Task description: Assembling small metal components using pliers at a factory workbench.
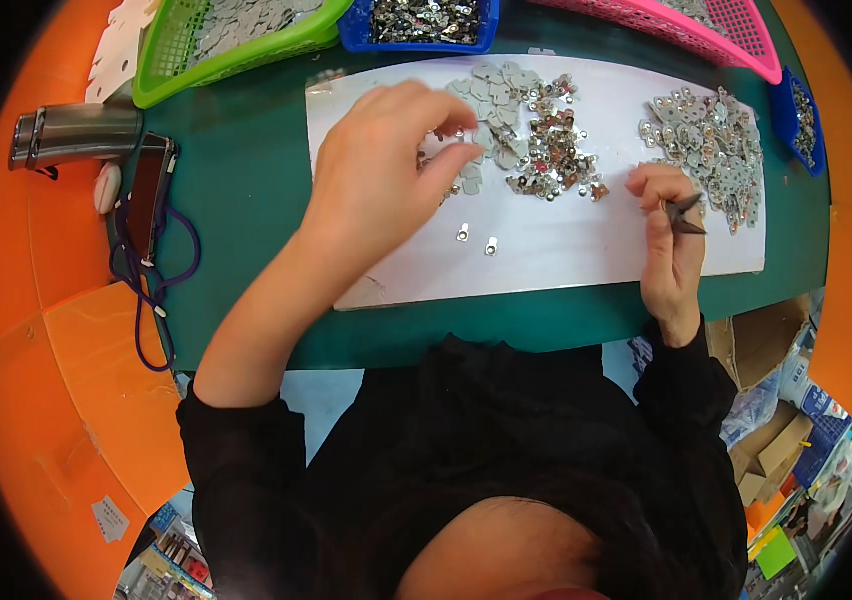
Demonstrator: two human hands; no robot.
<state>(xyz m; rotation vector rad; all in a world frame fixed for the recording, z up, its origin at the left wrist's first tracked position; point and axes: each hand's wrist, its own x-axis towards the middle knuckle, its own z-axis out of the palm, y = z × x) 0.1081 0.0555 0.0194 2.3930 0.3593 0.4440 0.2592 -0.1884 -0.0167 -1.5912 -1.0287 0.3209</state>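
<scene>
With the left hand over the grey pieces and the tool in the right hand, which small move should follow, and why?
Probably the left hand should pinch one grey piece from the pile and bring it toward the small dark tool held by the right hand: its fingers already touch the pile's edge, and the tool waits apart.

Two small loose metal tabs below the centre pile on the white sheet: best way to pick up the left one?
Probably pinch the left tab across its narrow sides, coming straight down from above. It lies flat on the white sheet, apart from its neighbour and the centre pile, so nothing crowds the fingertips. The left hand is nearest.
</scene>
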